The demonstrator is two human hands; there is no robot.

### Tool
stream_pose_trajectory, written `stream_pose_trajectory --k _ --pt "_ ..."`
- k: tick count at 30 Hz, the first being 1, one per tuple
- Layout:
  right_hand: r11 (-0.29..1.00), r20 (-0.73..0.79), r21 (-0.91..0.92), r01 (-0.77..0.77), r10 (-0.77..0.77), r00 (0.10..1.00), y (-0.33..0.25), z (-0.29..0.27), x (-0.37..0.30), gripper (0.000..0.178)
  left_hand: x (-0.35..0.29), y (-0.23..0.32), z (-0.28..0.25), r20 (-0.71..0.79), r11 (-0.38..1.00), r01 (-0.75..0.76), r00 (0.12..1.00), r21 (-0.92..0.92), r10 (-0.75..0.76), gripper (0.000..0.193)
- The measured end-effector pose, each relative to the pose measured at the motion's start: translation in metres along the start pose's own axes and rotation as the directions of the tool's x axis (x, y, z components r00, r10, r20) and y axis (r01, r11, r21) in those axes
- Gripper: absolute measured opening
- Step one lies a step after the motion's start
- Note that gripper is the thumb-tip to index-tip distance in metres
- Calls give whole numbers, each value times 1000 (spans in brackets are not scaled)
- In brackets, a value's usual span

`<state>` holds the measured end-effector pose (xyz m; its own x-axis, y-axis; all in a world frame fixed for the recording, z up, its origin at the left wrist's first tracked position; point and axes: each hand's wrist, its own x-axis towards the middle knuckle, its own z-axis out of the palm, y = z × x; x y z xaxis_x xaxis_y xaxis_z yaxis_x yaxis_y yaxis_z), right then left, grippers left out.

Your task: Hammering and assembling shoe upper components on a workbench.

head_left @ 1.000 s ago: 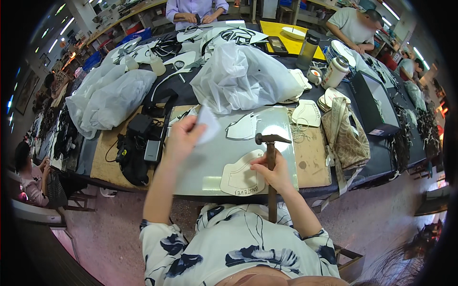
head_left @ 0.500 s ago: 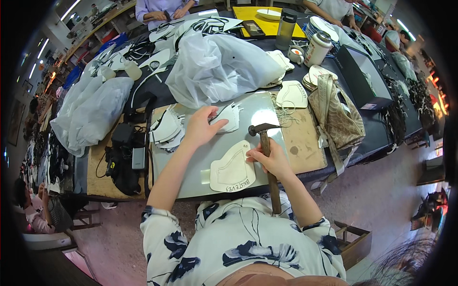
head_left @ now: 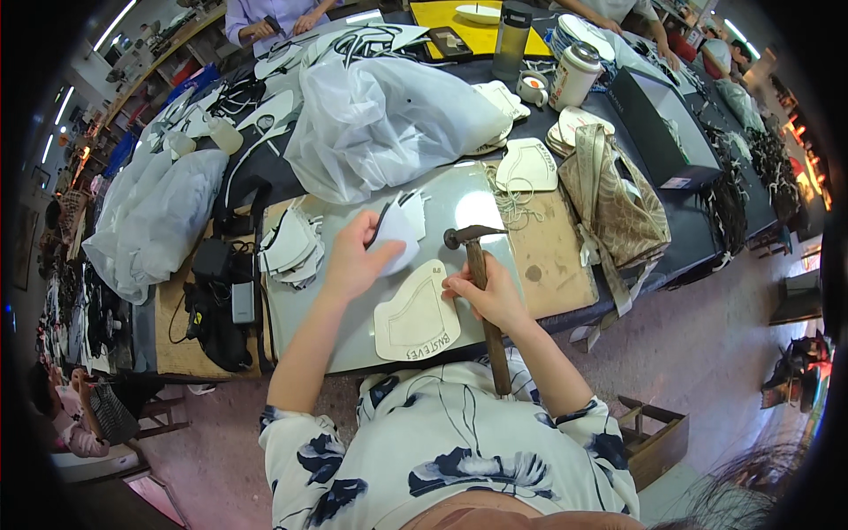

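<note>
One cream cut-out piece (head_left: 417, 314) lies flat on the grey board (head_left: 353, 331). The right hand (head_left: 488, 296) grips one hammer (head_left: 478, 265); the left hand (head_left: 353, 258) pinches one white piece (head_left: 397, 246). Farther off, two clear plastic bags (head_left: 389, 124) hold white material.

Both hands reach forward, the left hand (head_left: 352, 261) pinching with curled fingers, the right hand (head_left: 488, 296) fisted.

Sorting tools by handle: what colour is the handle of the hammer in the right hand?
Brown wood, on the hammer held by the right hand; head view.
</note>
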<state>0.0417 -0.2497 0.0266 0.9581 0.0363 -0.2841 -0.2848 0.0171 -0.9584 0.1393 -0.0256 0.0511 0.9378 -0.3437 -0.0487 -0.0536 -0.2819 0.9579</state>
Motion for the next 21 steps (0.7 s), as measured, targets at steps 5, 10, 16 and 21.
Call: stream_pose_trajectory --k 5,10,16,21 --pt "998 4 -65 26 -25 1000 3 0 5 25 -59 7 17 256 978 175 956 -117 -141 38" --pt "997 -37 -73 32 -34 999 -1 3 3 25 -72 -6 30 251 981 195 949 3 -190 39" --pt "999 -42 -35 29 -31 999 -1 4 0 28 -77 -9 41 178 984 155 969 92 -170 40" --pt "998 -47 -44 41 -43 998 0 5 -1 25 -76 -4 40 152 980 144 975 135 -164 40"
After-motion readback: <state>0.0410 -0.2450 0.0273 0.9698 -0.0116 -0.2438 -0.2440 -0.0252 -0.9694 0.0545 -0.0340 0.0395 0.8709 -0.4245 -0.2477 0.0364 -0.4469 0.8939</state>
